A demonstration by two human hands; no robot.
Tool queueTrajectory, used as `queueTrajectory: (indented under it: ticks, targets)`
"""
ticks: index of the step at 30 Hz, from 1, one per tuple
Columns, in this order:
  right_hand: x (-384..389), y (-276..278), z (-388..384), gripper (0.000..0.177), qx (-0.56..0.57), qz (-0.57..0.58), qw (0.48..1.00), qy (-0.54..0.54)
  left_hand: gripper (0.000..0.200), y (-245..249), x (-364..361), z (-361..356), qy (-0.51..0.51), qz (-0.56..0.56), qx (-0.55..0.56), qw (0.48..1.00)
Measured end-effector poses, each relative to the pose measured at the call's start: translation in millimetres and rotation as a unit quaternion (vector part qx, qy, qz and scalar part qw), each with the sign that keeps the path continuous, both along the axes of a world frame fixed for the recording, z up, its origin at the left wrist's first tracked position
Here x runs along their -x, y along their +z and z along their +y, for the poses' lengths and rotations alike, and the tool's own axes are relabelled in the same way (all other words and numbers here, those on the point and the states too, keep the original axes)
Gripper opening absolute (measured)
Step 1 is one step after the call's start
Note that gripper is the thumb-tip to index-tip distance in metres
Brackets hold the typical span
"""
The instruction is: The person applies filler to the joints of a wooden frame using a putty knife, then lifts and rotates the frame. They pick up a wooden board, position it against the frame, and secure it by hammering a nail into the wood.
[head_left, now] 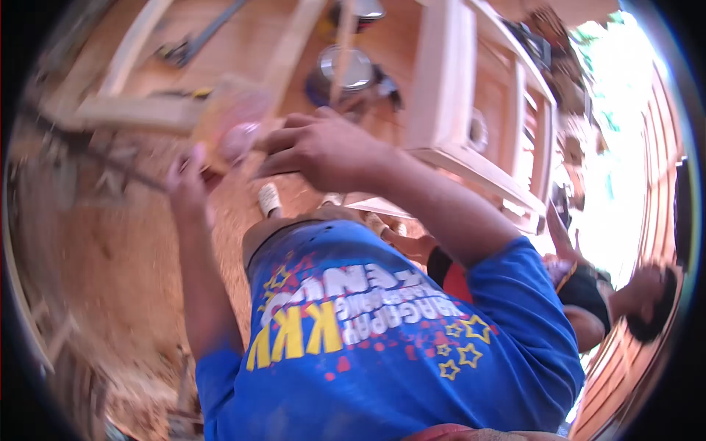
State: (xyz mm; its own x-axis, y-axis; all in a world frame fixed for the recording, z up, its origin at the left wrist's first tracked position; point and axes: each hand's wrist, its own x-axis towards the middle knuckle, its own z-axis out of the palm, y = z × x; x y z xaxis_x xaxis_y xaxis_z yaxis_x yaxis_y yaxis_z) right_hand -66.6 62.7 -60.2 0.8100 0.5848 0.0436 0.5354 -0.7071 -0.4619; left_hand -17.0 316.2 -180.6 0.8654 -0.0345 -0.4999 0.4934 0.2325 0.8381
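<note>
My left hand has its fingers closed on a blurred, see-through packet or container, yellowish with a pink part; its exact kind does not show. Just to the right of it is my right hand, back upward, fingers stretched out and a little apart. Its fingertips come close to the pink part, and whether they touch cannot be made out. Behind both hands lies a pale wooden frame on a brown board surface.
A blue tool with a round metallic top rests on the boards. A long dark tool lies at the upper left. To the right stands an upright wooden frame. Another person is close by at the right.
</note>
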Motion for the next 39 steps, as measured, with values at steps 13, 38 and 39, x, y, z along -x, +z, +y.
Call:
queueTrajectory:
  ticks: [13,38,39]
  targets:
    - [152,118,-204,0.038,-0.108,0.052,0.933,-0.339,0.045,29,-8,-11,0.04,-0.052,-0.201,0.977]
    - [100,91,-219,0.037,0.25,0.167,0.94,-0.159,0.023,87,89,-157,-0.145,-0.428,-0.224,0.864]
    - [94,93,-219,0.039,0.251,0.192,0.935,-0.161,0.023,89,87,-154,-0.141,-0.438,-0.225,0.859]
